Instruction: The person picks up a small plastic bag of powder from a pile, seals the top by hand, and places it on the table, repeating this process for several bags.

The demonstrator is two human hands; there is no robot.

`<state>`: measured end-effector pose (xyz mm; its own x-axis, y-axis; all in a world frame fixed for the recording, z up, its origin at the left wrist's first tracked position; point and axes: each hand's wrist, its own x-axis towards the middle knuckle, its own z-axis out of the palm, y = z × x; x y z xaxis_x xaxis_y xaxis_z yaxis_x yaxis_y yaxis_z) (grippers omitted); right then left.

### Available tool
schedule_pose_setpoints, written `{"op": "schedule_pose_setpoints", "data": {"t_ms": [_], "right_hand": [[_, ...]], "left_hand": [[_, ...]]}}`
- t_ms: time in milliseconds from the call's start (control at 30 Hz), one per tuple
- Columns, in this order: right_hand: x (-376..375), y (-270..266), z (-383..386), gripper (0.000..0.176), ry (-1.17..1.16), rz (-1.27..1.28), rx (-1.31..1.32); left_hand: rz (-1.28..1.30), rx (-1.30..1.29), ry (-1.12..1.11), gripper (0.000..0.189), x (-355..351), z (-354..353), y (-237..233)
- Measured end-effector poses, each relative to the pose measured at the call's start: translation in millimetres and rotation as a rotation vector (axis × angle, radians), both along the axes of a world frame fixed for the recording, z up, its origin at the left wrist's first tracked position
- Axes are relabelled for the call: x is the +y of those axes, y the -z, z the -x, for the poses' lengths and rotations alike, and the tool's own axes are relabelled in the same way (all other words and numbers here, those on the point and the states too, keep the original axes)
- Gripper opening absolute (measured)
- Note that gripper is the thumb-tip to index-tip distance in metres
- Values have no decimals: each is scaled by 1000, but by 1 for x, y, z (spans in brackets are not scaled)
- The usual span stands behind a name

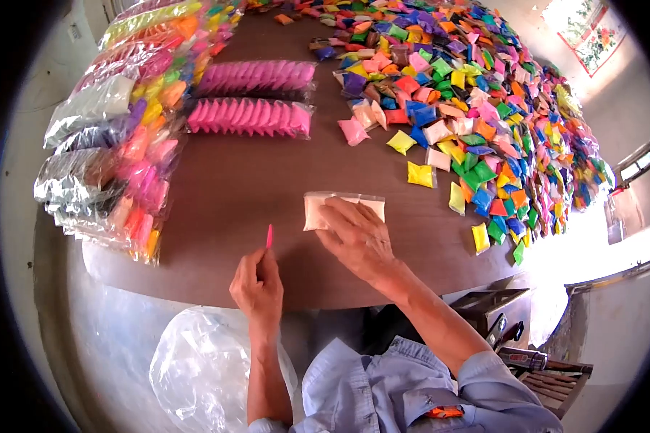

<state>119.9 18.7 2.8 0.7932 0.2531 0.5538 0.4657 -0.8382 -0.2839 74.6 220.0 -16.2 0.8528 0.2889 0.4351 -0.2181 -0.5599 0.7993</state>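
Note:
Between the thumb and fingers of my left hand [256, 283] a thin pink stick [269, 237] points upward, away from me. My right hand [361, 242] lies with its fingers stretched out over a flat clear bag of pale peach packets [313, 212], covering part of it. The bag rests on the brown table [238, 180] in front of me. Farther back lie two clear bags of pink packets, the nearer one [249, 117] and the farther one [256, 76], each with several packets lined up in a row.
A large heap of small colourful packets [477, 86] covers the right and far side. Clear bags filled with coloured packets [115, 137] are stacked along the left. Below the table edge are a large clear plastic bag [195, 361] and, at right, a wooden stool [556, 386].

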Motion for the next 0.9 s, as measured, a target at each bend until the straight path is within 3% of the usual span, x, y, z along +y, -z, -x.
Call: {"op": "schedule_pose_setpoints", "data": {"t_ms": [133, 367, 600, 767, 900], "right_hand": [[-3, 12, 3, 28, 34, 23, -90], [-5, 19, -3, 46, -20, -34, -24], [-19, 3, 26, 49, 20, -187, -53], [-58, -7, 64, 29, 77, -266, -77], [-104, 0, 83, 24, 195, -260, -74]], "left_hand": [[-93, -6, -14, 4, 5, 2, 15], [-100, -27, 8, 6, 4, -2, 18], [-159, 13, -21, 6, 1, -1, 14], [-201, -19, -26, 8, 0, -3, 18], [-259, -23, -43, 13, 2, -5, 21]]}}
